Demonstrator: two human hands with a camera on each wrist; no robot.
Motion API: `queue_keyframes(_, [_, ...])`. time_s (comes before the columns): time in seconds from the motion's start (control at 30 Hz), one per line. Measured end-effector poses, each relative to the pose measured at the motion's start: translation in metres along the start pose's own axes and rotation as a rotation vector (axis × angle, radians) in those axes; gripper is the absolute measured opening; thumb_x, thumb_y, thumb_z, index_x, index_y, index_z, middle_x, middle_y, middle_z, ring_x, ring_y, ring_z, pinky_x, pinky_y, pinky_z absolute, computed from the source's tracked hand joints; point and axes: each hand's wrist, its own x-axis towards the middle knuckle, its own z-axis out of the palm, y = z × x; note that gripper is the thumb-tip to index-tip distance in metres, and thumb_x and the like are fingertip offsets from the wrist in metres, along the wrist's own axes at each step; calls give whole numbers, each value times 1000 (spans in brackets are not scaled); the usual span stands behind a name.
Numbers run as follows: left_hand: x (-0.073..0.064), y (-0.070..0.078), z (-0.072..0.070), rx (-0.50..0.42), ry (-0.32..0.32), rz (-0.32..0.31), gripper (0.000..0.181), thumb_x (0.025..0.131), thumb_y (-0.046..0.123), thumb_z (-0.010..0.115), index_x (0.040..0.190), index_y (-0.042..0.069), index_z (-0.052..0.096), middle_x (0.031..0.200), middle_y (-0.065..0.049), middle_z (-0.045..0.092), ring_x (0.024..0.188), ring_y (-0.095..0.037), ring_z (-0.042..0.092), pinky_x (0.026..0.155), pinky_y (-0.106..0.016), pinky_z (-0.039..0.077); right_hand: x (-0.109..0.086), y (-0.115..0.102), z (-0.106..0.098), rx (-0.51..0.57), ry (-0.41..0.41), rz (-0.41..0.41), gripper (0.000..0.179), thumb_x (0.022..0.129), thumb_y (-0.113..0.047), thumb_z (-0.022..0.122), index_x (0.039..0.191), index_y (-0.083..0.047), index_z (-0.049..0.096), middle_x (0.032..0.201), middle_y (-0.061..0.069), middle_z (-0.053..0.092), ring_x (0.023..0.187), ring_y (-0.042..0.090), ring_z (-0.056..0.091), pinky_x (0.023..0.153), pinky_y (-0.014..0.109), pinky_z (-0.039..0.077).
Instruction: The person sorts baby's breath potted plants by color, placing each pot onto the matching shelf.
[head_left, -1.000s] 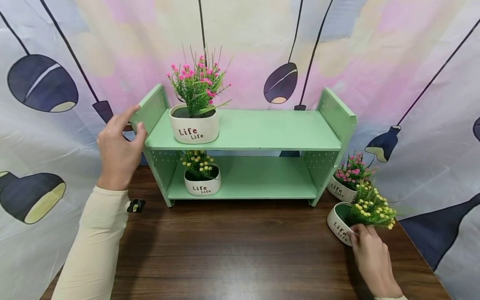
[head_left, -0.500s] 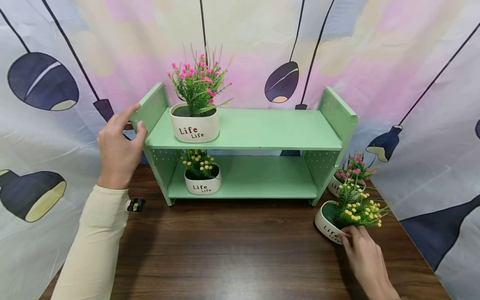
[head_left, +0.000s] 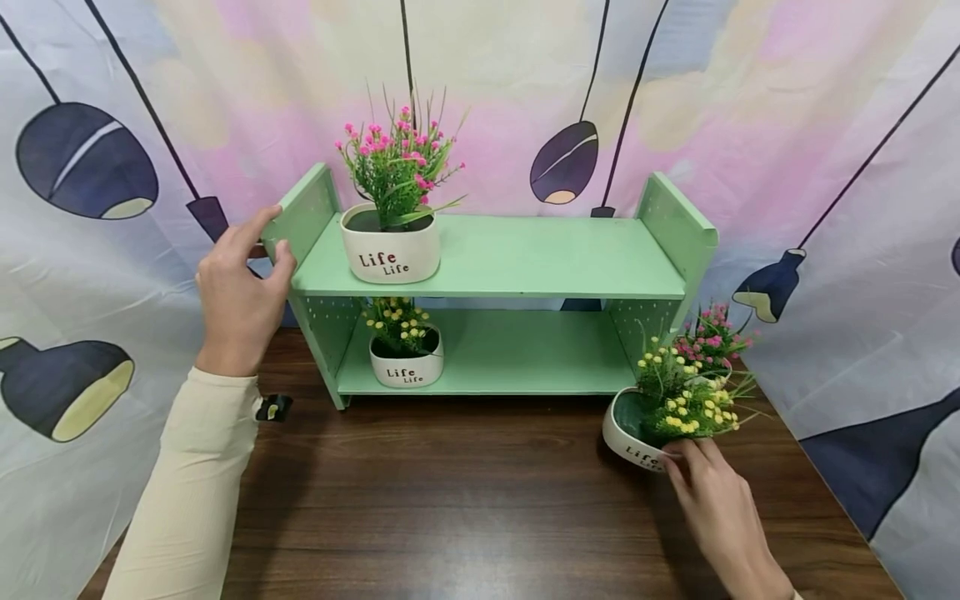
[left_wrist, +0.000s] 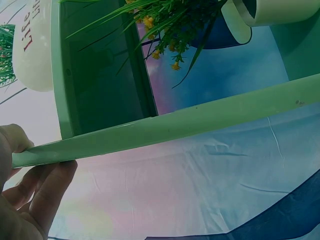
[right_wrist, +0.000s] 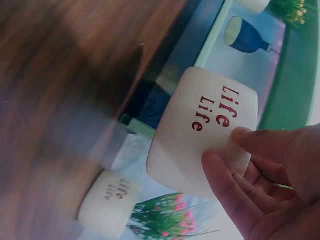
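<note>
My left hand [head_left: 242, 300] pinches the upright left side panel of a green two-tier shelf [head_left: 540, 258]. In the left wrist view the thumb and the fingers [left_wrist: 52, 192] lie on opposite faces of the panel's edge [left_wrist: 175, 127]. At the shelf's lower right corner, my right hand [head_left: 716, 504] grips the rim and side of a white "Life" flowerpot [head_left: 626, 433] with yellow artificial flowers. This pot is tilted and held above the table; the right wrist view shows the thumb and fingertips on its lettered wall [right_wrist: 185, 130].
A pink-flowered pot [head_left: 390, 254] stands at the left of the top tier. Below it, a yellow-flowered pot [head_left: 407, 369] stands on the lower tier. Another pink-flowered pot [right_wrist: 107, 202] is on the brown table [head_left: 450, 500] beside the shelf. A printed cloth [head_left: 487, 108] hangs behind.
My right hand has carried the yellow-flowered pot leftward and slightly up, from the table's right side to the shelf's right corner. My left hand keeps its hold on the panel.
</note>
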Motion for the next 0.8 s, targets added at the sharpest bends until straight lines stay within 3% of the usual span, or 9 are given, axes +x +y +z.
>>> queue_keyframes(0.13, [0, 1, -1, 0, 7, 0, 42, 99, 6, 65, 138, 15, 72, 115, -21, 75, 92, -39, 70, 82, -54, 41, 7, -9, -3, 6, -20, -19, 14, 88, -4, 83, 96, -10, 73, 97, 3, 64, 76, 19, 67, 59, 44, 53])
queue_keyframes(0.4, [1, 2, -1, 1, 1, -1, 41, 99, 6, 65, 138, 15, 72, 117, -21, 76, 92, -39, 70, 81, -53, 41, 21, -24, -1, 44, 17, -80, 16, 88, -5, 84, 94, -15, 73, 97, -2, 63, 78, 14, 66, 61, 38, 55])
queue_keyframes(0.8, [0, 1, -1, -5, -6, -5, 42, 99, 6, 64, 139, 16, 72, 117, -21, 75, 92, -39, 70, 81, -52, 41, 45, -38, 8, 98, 65, -206, 19, 86, -2, 85, 94, -13, 72, 96, -1, 64, 74, 10, 61, 61, 38, 53])
